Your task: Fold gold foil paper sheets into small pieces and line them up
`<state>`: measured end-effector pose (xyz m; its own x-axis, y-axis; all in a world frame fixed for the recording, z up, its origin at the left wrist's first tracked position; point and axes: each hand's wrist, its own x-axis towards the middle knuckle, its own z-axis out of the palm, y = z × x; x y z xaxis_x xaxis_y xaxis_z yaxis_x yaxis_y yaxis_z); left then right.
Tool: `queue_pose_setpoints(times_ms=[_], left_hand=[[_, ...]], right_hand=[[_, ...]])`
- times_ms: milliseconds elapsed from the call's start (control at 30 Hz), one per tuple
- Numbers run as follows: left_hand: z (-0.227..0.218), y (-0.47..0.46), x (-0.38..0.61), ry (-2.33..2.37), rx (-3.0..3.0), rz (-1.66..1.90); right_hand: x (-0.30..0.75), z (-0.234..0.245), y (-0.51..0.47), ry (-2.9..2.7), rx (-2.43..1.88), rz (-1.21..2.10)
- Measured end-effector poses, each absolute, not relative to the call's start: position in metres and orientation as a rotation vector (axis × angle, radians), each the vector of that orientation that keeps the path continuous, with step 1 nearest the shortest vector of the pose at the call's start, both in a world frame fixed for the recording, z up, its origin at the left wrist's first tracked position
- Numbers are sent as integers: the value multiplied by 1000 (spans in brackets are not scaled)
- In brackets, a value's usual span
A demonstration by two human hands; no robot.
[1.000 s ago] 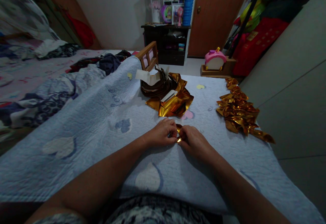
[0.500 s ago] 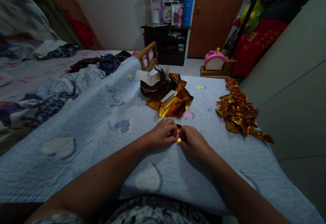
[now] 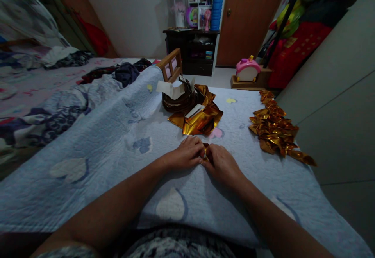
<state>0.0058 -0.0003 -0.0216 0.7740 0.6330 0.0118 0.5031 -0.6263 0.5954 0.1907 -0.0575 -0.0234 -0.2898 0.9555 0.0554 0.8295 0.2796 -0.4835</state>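
Close together over the quilted bed cover (image 3: 123, 199), my left hand (image 3: 189, 152) and my right hand (image 3: 221, 162) both pinch a small piece of gold foil paper (image 3: 206, 151). The fingers hide most of the piece. Just beyond them lies a loose pile of gold foil sheets (image 3: 202, 120), with a curled stack of paper with brown and white faces (image 3: 178, 99) behind it. At the right edge of the bed is a long heap of folded gold foil pieces (image 3: 274, 129).
A wooden bed rail (image 3: 171, 64) stands behind the paper stack. Crumpled clothes and bedding (image 3: 73, 101) cover the left side. Pale cabinet doors (image 3: 336, 125) rise close on the right. A pink and white toy case (image 3: 247, 70) sits beyond the bed's far edge.
My fingers have closed further over the foil piece, so less gold shows between the thumbs. Both hands stay in nearly the same place.
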Motion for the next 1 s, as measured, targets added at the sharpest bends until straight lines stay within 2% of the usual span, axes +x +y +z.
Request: queue_pose_setpoints(times_ms=[233, 467, 767, 1000], left_hand=[[-18, 4, 1, 775, 2387, 228], [-21, 5, 1, 755, 2401, 252], [-23, 5, 0, 730, 2401, 314], [-21, 10, -7, 645, 2381, 332]], right_hand=[[183, -27, -58, -2218, -1688, 376], [192, -29, -55, -2175, -1573, 562], [195, -32, -56, -2173, -1516, 549], [202, -22, -58, -2192, -1508, 697]])
